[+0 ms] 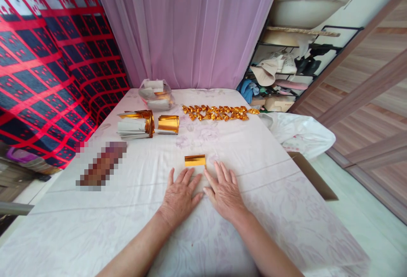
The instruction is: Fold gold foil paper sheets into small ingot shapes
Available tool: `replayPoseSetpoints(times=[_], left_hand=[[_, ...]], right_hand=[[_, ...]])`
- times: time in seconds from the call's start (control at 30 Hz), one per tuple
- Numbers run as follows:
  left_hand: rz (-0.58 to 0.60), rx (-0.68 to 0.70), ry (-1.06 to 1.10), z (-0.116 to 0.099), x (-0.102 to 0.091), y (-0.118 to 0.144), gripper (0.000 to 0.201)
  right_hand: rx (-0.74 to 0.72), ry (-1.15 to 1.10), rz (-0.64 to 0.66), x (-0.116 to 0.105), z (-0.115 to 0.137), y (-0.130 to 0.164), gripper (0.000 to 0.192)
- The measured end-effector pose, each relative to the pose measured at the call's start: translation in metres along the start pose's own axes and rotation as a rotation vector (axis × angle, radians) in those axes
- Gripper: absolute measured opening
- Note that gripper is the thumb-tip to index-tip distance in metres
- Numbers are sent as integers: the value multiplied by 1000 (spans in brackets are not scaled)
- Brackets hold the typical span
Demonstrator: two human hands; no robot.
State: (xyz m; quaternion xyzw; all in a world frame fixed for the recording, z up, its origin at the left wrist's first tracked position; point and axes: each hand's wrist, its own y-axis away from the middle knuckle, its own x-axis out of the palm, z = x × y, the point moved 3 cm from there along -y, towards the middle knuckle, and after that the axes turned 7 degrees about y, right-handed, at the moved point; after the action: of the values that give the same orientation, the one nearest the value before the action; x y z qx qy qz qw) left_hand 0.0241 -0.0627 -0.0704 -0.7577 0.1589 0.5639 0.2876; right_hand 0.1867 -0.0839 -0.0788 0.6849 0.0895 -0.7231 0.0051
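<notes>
2 bare hands, L hand (181, 194) and R hand (224, 190), palms down on the pale floral tablecloth (197, 243). Both free, fingers spread, nothing gripped. Small gold foil strip (195, 160) lies just beyond the fingertips, long side across, approx. centred. L fingertips and R index are right by its near edge; can't tell if they touch. Darker band along the far edge (fold or just glare, n/c from this angle).

Handling, my est.: v. light, thin, springy along creases, slick on the shiny face, prob. marks or tears easily. Best hold = pinch the short ends, 1 per hand, light pressure; near edge OK for pressing flat. Don't grab mid-face, it'd crumple.

Further out, L side: small gold stack (168, 124), w/ a larger foil stack (135, 126) just beside it, pale edges showing. Behind those, a clear plastic bag (155, 94) w/ more sheets inside. Far R: folded gold pieces (220, 110) in approx. 2 rows, pointy, look crushable, so lift by the sides. Pixelated patch (101, 166) at L, contents unreadable.

Beyond the table: purple curtain (203, 26) ahead, red/dark checked cloth (63, 56) L, white plastic bag (302, 135) R.
</notes>
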Motion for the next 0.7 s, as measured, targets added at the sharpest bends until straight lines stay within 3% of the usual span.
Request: replayPoseSetpoints(times=[0.23,0.7], left_hand=[[31,25,19,3,-3,0,48],[24,97,-32,32,-9,14,48]], right_hand=[[-8,-9,-13,0,3,1,47],[23,4,-32,-1,3,2,43]])
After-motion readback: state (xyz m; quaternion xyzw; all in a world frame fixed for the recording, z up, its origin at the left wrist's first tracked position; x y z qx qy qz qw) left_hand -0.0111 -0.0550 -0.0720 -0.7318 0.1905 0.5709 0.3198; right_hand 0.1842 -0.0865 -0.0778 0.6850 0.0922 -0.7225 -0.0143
